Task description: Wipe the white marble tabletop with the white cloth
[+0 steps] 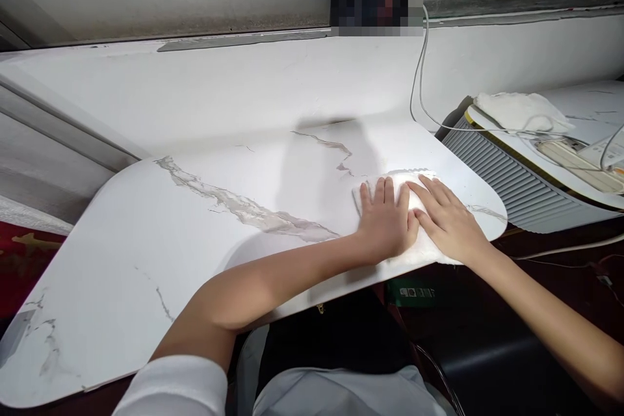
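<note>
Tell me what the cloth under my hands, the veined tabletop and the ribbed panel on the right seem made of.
Cloth: probably soft, matte fabric, from its wavy far edge; fibre unclear.
Tabletop: smooth, perhaps satin; grey veins suggest marble, but printed laminate is possible.
Ribbed panel: perhaps plastic or coated board, fairly matte, judging by its even grey ridges.

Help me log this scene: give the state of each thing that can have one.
Bare left hand: open, palm down
Bare right hand: open, palm down
White fabric cloth: flat under both hands
Other white cloth: loosely bunched
Thin white cable: slack
Rounded, grey-veined white tabletop: partly covered
</note>
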The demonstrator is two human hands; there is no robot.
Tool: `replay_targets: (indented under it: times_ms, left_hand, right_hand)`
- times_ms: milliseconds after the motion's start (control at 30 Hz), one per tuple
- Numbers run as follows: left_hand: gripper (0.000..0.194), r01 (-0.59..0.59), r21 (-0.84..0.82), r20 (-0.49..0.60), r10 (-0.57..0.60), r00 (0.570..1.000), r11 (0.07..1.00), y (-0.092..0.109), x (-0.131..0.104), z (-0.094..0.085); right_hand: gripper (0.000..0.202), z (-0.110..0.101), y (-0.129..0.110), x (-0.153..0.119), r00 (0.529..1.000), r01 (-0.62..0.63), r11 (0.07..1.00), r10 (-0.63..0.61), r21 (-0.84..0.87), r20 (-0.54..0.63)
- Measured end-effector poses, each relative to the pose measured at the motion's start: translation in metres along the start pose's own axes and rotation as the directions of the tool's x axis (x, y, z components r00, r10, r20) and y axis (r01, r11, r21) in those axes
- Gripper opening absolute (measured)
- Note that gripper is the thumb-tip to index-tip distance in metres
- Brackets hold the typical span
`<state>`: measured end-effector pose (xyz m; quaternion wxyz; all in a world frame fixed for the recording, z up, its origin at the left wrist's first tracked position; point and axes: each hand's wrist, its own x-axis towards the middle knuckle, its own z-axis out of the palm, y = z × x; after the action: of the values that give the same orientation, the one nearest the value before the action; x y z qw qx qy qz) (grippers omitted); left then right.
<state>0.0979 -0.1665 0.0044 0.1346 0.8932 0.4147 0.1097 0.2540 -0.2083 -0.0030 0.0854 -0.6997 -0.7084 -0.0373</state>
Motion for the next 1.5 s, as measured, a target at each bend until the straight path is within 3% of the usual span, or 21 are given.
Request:
replay_targets:
  times_ms: [167,367,600,867,1033,1233,1367,1500]
  left_hand:
    - [0.056,0.115,-0.052,0.059,-0.112,0.992,0.992,-0.019,0.035,-0.01]
    - [0.056,0.247,-0.03,-0.033,-0.248,0.968,0.969,-0.059,0.086,-0.019]
    - [0.055,0.272,0.027,-0.081,-0.269,0.96,0.962,-0.101,0.134,-0.025]
    - [0.052,0.269,0.028,-0.139,-0.263,0.955,0.963,-0.133,0.173,-0.032]
    - [0.053,0.287,0.005,-0.168,-0.282,0.945,0.958,-0.135,0.174,-0.032]
    - [0.053,0.31,0.026,-0.189,-0.3,0.935,0.95,-0.126,0.157,-0.03]
    - [0.053,0.293,0.029,-0.165,-0.285,0.944,0.956,-0.118,0.138,-0.03]
    - [0.055,0.284,0.03,-0.144,-0.277,0.95,0.958,-0.103,0.102,-0.028]
  right_hand:
    - [0.056,0.006,-0.004,0.046,0.998,-0.036,0.999,0.035,0.017,0.055]
    - [0.056,0.021,-0.009,0.121,1.0,0.003,0.998,-0.004,0.056,0.03]
    - [0.055,0.034,-0.012,0.187,1.0,0.003,0.995,-0.005,0.1,0.024]
    - [0.056,0.04,-0.022,0.233,0.998,-0.056,0.995,0.056,0.088,-0.005]
    - [0.056,0.042,-0.022,0.24,0.999,-0.041,0.994,0.044,0.101,-0.03]
    - [0.056,0.045,-0.02,0.228,0.997,0.027,0.989,-0.017,0.144,-0.074]
    - [0.055,0.043,-0.026,0.209,0.997,0.038,0.989,-0.027,0.145,-0.076]
    - [0.056,0.035,-0.035,0.172,0.994,0.096,0.991,-0.091,0.098,-0.056]
